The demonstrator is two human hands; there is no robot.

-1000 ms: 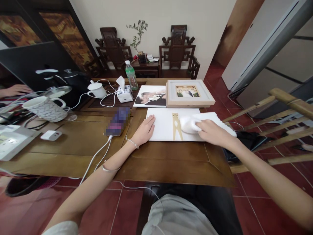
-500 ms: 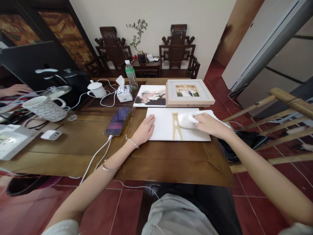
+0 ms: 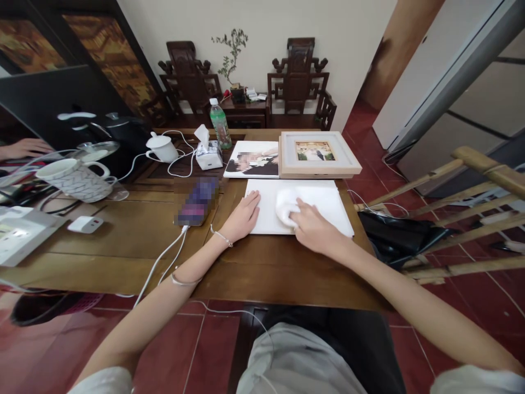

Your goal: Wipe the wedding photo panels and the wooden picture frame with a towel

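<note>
A white board [image 3: 330, 205] lies flat at the table's front edge. On its left edge rests my left hand [image 3: 245, 213], fingers stretched out and lying flat. My right hand [image 3: 310, 221] grips a bunched white cloth [image 3: 286, 203] and presses it on the middle of the board. The cloth and hand cover the spot where the tan easel-shaped piece lay on the board. Just behind are a photo panel [image 3: 252, 158] and a pale wooden picture frame [image 3: 348, 155], side by side.
Left of the board lie a phone [image 3: 197, 202] with a white cable, a tissue box [image 3: 209, 155], a green-labelled bottle [image 3: 220, 125] and a lidded white cup [image 3: 162, 148]. A patterned mug [image 3: 74, 179] and power strip [image 3: 24, 232] stand farther left. Another person's hand [image 3: 27, 149] shows at far left.
My right hand has moved left and nearer to me with the cloth, covering the tan piece on the board. My left hand stays in place.
</note>
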